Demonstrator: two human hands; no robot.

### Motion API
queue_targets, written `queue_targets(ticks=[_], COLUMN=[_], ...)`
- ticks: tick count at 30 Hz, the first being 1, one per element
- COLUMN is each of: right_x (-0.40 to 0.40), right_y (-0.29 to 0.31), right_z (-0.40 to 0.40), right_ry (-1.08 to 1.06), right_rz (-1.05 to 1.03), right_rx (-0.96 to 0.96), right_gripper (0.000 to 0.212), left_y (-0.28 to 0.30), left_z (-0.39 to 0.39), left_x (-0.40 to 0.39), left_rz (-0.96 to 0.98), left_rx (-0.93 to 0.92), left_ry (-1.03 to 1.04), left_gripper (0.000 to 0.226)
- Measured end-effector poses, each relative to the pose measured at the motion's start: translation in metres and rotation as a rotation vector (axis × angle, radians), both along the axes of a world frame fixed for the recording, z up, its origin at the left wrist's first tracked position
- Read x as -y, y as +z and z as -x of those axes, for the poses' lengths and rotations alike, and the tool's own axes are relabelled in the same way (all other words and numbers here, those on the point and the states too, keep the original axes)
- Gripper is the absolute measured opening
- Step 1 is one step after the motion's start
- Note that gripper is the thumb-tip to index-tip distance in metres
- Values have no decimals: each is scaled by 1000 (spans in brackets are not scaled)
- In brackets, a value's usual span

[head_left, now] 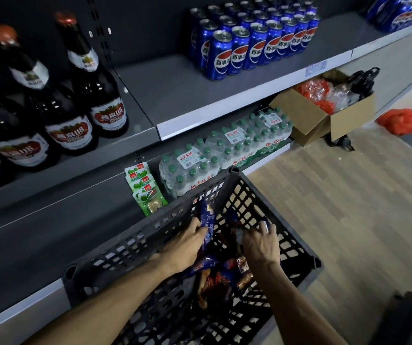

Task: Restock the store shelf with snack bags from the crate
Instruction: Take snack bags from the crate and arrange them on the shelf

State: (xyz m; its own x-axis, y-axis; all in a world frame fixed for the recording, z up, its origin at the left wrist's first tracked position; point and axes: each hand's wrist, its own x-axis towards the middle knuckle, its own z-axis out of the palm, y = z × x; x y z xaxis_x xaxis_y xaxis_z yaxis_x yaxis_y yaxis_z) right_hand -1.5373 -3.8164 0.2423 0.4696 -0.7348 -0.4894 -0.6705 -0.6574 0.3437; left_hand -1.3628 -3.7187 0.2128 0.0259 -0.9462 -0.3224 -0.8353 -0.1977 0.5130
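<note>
My left hand is down inside the crate, fingers wrapped on a dark blue snack bag that stands upright against the crate's far wall. My right hand is in there too, fingers curled over another blue bag near the right wall; I cannot tell whether it has a real grip or is only resting on it. More snack bags lie loose in a heap on the crate floor below my wrists, blue and brown ones mixed.

Outward from the crate, the low shelf holds a short column of green snack packets beside shrink-wrapped water bottle packs. Above that sits a shelf with blue cola cans and beer bottles, with bare space between them.

The risks I judge from here: the bags are slick and pinched at an edge, so one could slip as I lift it past the crate rim. The lattice wall could snag a corner and tear the bag. Lifting both at once invites dropping one. A wide swing toward the upper shelf could knock the bottles.
</note>
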Motion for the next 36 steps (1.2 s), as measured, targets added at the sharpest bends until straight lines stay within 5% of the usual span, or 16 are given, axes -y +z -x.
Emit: queue_targets(ticks=[5,10,15,19,26,36], right_x=[-6,-5,-9,-23,-31,-24], right_y=[31,55,77,104,170,314], right_z=[5,23,37,38,8,-51], right_ry=[-68,-255,-588,-895,-1051,-1158], right_rz=[-35,-150,-381,-592,-865,-1075], right_rx=[53,379,763,1030,1272,1554], right_gripper=[37,44,20,40,40,53], left_y=[25,61,87,106,190,323], left_z=[-1,-10,-26,-36,-59,-130], left_x=[-9,-21,-37,-52,-62,-50], left_rz=[72,148,252,295,235,178], left_rx=[38,3,66,154,118,-303], left_ry=[-53,-63,-107,-120,-51,247], left_gripper=[37,25,16,18,24,49])
